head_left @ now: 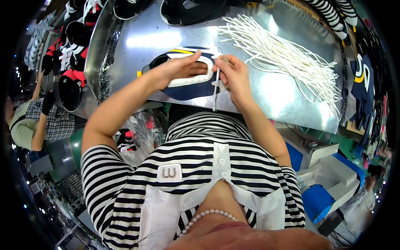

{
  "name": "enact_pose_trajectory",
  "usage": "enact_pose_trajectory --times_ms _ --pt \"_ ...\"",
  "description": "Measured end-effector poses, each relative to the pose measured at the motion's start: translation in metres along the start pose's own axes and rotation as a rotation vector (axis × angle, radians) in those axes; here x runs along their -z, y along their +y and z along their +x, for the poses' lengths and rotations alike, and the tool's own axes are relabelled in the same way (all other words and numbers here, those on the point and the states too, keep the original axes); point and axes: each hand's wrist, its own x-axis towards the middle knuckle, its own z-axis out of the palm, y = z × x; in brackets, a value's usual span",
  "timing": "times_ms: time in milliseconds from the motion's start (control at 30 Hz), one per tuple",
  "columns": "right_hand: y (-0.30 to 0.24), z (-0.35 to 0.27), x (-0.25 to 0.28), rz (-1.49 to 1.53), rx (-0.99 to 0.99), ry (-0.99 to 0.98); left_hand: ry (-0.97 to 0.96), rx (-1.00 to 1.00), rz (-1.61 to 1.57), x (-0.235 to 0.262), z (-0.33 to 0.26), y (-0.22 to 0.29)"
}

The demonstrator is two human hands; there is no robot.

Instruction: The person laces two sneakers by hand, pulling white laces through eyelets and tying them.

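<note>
A navy shoe upper [189, 91] with a white-edged opening and a yellow stripe lies on the metal table in front of me. My left hand [181, 68] rests over it, fingers dipped into the opening and thumb on the outside, holding the upper. At the upper's right end, my right hand [234, 75] is closed with its thumb and fingertips pinched. A white shoelace [216, 89] hangs from that pinch toward the table's near edge. A thin pointed tool [225, 59] with a brownish handle also sits in those fingers; its tip is too fine to make out clearly.
A loose bundle of white shoelaces [287, 60] spreads over the right of the metal table [139, 54]. Dark shoe parts [193, 12] lie at the far edge. Red, black and white shoes [73, 85] stand at left. Blue-and-white boxes [329, 183] sit lower right. Another person [31, 125] works at far left.
</note>
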Motion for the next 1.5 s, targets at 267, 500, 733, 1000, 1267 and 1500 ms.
enact_pose_trajectory --times_ms 267,500,733,1000,1267,1500 --pt "-0.015 -0.014 -0.008 -0.049 0.110 -0.028 0.247 -0.435 -0.286 -0.050 -0.006 -0.011" --pt "-0.013 -0.016 -0.011 -0.139 0.096 -0.030 0.372 -0.674 -0.106 -0.055 0.006 -0.033" --pt "-0.017 -0.020 -0.015 -0.280 0.084 -0.065 0.418 -0.766 -0.096 -0.055 0.001 -0.035" --pt "-0.024 -0.027 -0.009 -0.425 0.280 -0.050 0.497 -0.755 0.012 -0.048 -0.002 -0.032" --pt "-0.029 -0.012 0.002 -0.482 0.278 -0.105 0.547 -0.715 0.132 -0.044 0.005 -0.031" --pt "-0.035 -0.005 0.002 -0.635 0.312 -0.094 0.566 -0.697 0.237 -0.050 -0.002 -0.020"
